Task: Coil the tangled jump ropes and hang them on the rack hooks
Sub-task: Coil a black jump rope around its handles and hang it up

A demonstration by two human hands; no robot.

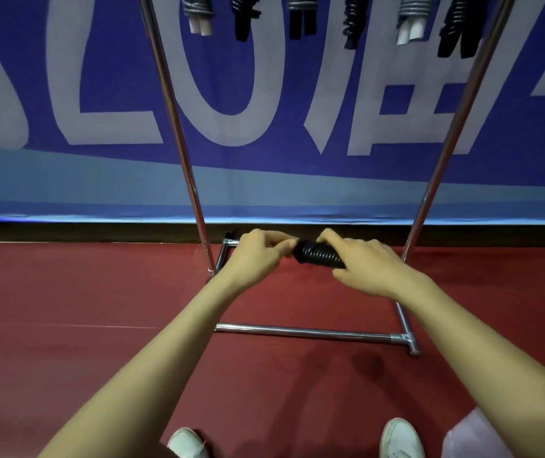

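A black jump rope is wound into a tight coil and held level in front of me, between the rack's two uprights. My right hand grips the coil's right part, fingers over the top. My left hand pinches the coil's left end with thumb and fingertips. Along the top edge several coiled ropes hang from the rack: a grey one with white handles, a black one and more to the right. The hooks themselves are out of view.
The chrome rack stands before a blue banner; its base bars lie on the red floor just ahead of my white shoes.
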